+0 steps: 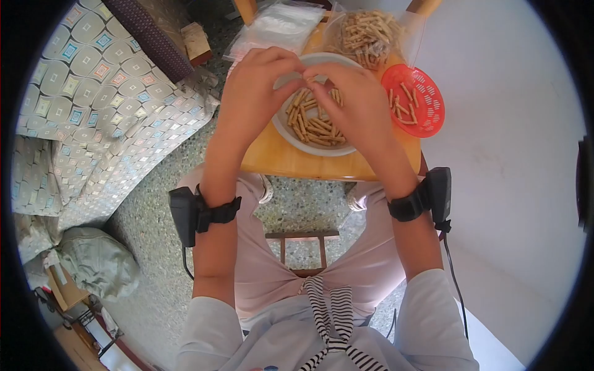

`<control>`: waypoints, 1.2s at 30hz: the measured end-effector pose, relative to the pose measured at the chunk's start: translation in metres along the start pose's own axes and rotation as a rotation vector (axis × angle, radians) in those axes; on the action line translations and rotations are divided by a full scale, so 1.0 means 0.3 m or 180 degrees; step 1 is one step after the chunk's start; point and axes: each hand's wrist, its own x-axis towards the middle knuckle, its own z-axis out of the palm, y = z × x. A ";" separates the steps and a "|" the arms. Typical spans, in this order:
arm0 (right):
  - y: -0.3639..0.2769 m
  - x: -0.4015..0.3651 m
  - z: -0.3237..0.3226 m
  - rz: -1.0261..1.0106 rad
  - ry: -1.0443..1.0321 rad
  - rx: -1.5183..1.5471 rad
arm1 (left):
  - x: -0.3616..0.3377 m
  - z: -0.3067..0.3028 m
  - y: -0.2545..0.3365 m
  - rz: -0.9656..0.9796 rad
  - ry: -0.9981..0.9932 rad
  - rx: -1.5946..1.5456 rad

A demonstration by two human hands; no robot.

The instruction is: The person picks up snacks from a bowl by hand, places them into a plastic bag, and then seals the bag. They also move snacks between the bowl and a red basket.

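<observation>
Over a white bowl (pixel 286 137) my left hand (pixel 255 86) and my right hand (pixel 354 102) meet, fingertips pinched close together. Whatever sits between the fingertips is too small and too covered to make out. Short tan stick-shaped pieces (pixel 314 131) lie in the bowl below. To the right of my right hand, a red plastic basket (pixel 431 102) with a slotted rim holds several similar sticks (pixel 405 111). Behind the hands, a clear plastic bag (pixel 334 37) contains a heap of the same sticks (pixel 368 34).
Flat clear plastic bags (pixel 281 28) lie at the back left of the wooden table (pixel 266 157). A white wall (pixel 501 154) rises close on the right. Patterned cloth (pixel 117 99) hangs on the left. Black devices are strapped to both forearms, with cables hanging down.
</observation>
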 end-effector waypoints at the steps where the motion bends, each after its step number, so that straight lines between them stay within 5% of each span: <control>1: -0.006 0.003 -0.006 0.0174 0.0053 0.0113 | 0.002 -0.003 -0.005 0.0095 0.0168 0.0003; 8: -0.008 0.004 -0.020 0.0820 0.0119 0.0250 | 0.010 -0.050 0.009 0.0308 0.0719 0.0011; 17: 0.021 -0.009 0.018 0.0241 -0.0177 0.0019 | 0.020 -0.019 0.043 0.0565 0.0597 -0.0268; 24: 0.020 0.001 0.006 0.0563 -0.0088 0.0072 | 0.022 -0.036 0.033 0.0681 0.0684 -0.0239; 30: 0.034 0.033 -0.056 -0.0028 0.0359 -0.0321 | 0.015 -0.071 0.004 0.0296 0.0370 -0.0544; 36: 0.012 0.023 0.000 -0.0674 0.0401 -0.0001 | 0.009 -0.025 -0.014 0.0732 0.0215 -0.0041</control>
